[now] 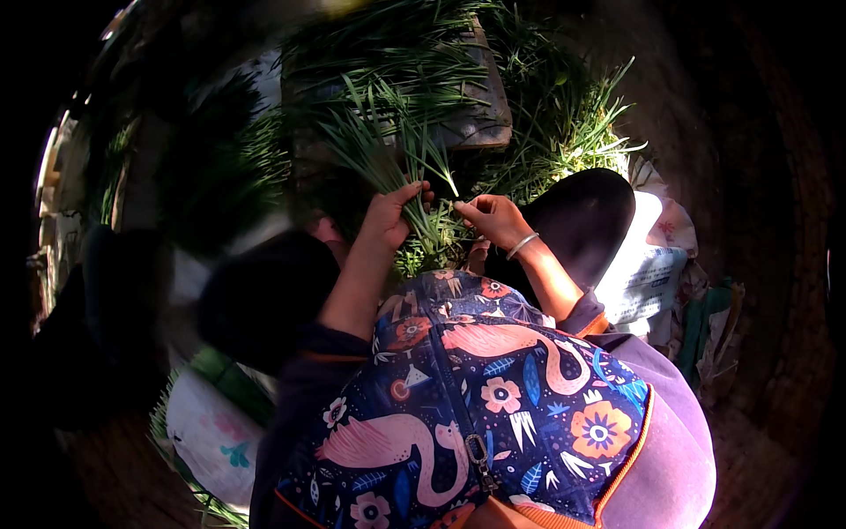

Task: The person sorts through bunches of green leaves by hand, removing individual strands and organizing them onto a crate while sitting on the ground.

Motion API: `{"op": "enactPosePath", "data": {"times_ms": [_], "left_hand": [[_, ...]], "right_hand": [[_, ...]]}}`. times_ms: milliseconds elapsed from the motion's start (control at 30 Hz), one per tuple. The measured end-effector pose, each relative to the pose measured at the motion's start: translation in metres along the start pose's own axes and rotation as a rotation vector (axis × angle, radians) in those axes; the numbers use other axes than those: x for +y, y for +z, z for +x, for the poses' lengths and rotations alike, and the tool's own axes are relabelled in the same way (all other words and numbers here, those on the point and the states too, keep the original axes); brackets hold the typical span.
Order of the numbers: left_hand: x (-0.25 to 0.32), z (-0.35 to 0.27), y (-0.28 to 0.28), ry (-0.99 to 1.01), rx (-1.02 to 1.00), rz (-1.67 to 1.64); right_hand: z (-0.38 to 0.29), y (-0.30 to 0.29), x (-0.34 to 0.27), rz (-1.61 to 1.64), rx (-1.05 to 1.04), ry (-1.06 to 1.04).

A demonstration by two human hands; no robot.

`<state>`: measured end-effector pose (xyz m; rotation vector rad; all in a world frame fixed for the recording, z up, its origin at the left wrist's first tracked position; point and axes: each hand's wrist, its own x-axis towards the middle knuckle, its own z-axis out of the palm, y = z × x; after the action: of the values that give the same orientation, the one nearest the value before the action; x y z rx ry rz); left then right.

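Note:
My left hand (395,215) grips a bunch of long green chive-like stalks (370,149). Their leaves fan up and away, while the stem ends stick out below the fist. Close by on the right, my right hand (492,217) has its thumb and forefinger drawn together. Just above those fingertips is the pale stem end of a single stalk (451,180); whether the fingers touch it or pinch a scrap is too small to tell. Trimmed green and yellowish bits (433,246) lie below the hands.
More stalks (396,59) lie across a worn board (492,122) ahead. A loose heap of greens (588,139) is on its right, with a dark bundle (211,159) at left. Dark-clad knees (581,218) flank the hands. Printed sacks (641,284) sit at right; white wrapping (215,423) surrounds greens at lower left.

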<state>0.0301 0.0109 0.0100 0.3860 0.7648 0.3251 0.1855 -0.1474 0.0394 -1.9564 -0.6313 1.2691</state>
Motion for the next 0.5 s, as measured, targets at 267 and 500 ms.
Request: {"op": "enactPosePath", "data": {"times_ms": [267,500], "left_hand": [[-0.005,0.010,-0.008,-0.068,-0.125,-0.077],[0.002,0.006,-0.014,-0.068,0.010,-0.109]], "right_hand": [[0.035,0.013,-0.006,0.577,-0.199,-0.038],[-0.031,-0.043,-0.083,0.670,-0.046,-0.368]]}}
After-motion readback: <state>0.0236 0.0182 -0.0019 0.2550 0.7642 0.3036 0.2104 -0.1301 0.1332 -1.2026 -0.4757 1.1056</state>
